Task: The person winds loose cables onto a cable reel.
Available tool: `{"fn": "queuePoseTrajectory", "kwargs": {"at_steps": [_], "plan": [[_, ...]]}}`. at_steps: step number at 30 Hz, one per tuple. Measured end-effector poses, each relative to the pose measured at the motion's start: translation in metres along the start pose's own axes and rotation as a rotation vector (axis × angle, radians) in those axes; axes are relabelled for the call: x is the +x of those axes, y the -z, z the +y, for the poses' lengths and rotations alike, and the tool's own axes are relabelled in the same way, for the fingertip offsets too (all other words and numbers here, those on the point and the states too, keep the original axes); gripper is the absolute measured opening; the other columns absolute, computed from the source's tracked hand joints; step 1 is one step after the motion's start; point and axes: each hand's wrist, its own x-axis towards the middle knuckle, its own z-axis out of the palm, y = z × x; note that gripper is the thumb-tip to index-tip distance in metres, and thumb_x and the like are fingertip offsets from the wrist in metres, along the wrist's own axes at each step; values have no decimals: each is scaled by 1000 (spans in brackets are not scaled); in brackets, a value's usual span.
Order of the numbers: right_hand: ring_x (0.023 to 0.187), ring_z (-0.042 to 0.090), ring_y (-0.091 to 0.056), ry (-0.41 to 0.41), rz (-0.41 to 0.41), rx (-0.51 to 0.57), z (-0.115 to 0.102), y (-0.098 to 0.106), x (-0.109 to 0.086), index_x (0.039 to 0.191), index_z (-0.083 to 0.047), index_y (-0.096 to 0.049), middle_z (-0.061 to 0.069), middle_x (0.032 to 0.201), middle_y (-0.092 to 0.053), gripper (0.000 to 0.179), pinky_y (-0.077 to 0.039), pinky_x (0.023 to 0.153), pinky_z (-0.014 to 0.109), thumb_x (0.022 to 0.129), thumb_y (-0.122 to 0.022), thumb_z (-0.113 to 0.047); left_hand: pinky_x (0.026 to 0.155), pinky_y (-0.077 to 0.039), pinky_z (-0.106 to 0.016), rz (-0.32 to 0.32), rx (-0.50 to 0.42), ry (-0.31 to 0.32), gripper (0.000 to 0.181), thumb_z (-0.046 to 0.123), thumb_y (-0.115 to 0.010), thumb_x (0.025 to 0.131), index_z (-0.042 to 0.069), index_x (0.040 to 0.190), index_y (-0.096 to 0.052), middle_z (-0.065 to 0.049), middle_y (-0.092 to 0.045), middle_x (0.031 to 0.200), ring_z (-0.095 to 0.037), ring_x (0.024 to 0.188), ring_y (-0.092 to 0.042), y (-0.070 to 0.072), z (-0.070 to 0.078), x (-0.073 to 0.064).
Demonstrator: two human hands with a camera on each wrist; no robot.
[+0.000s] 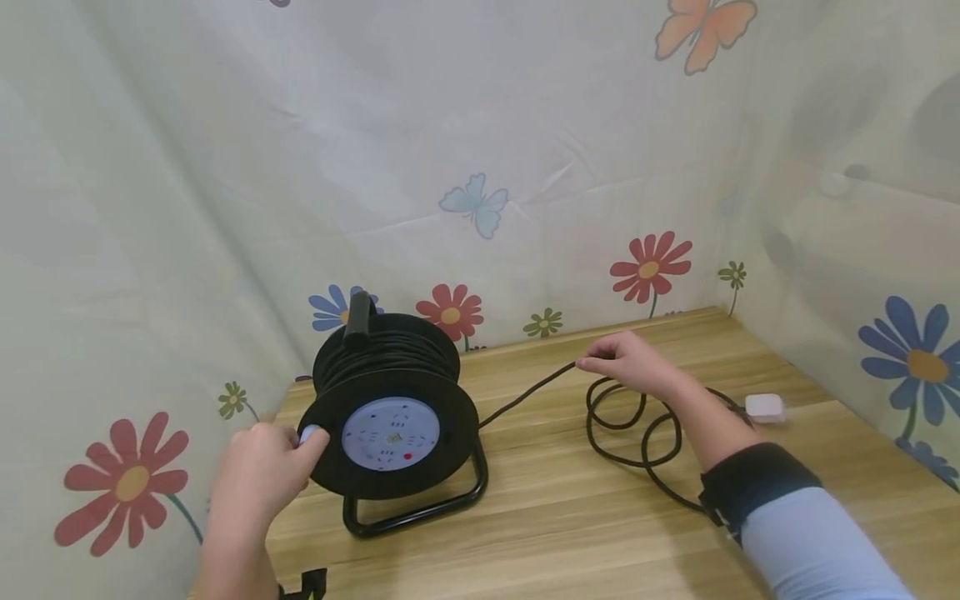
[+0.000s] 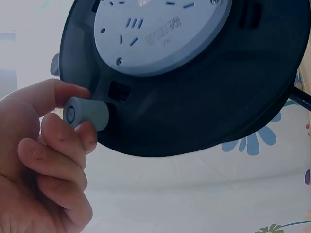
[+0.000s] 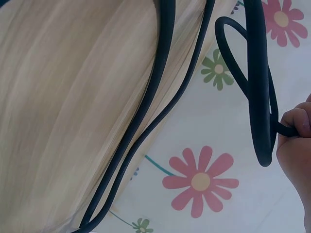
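A black cable reel (image 1: 391, 408) stands on a wood-grain surface (image 1: 562, 517), its round socket face turned toward the person. The left hand (image 1: 262, 467) is the nearer one to the reel: its fingers pinch a short grey crank knob (image 2: 95, 114) at the left rim of the front flange. The right hand (image 1: 628, 363) is well to the reel's right, its fingertips pinching the black cable (image 1: 528, 392). Between reel and right hand, the cable runs nearly straight, rising rightward and away from the person, roughly crosswise to the reel's axle. That line from drum to fingers seems to govern how any turn of the knob would draw cable in. Beyond the grip, loose loops lie around the right forearm, near a white plug (image 1: 764, 407).
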Motion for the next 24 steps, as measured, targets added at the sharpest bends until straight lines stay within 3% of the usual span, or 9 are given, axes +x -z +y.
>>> {"fn": "queuePoseTrajectory", "kwargs": {"at_steps": [5,14,24], "plan": [[85,20,-58,9,-24,11,-4,-6,3,98,-18,-71,0,94,-67,20,-48,75,42,93,-63,-35,39,-23,-29,140,16,-43,46,34,-53,87,10,51,-40,0,-33,45,-19,41,-34,-2,6,-1],[89,15,-60,40,-77,20,-17,-17,10,100,-17,-71,-2,97,-68,19,-49,79,44,93,-63,-33,39,-21,-30,364,33,-126,48,35,-56,87,12,48,-39,0,-33,43,-19,41,-33,-9,18,1],[93,13,-60,55,-126,45,-28,-26,12,103,-16,-71,-1,101,-68,19,-48,84,45,94,-62,-30,38,-22,-31,500,10,-180,48,34,-58,87,12,49,-40,0,-33,42,-18,40,-32,-16,31,3]]}}
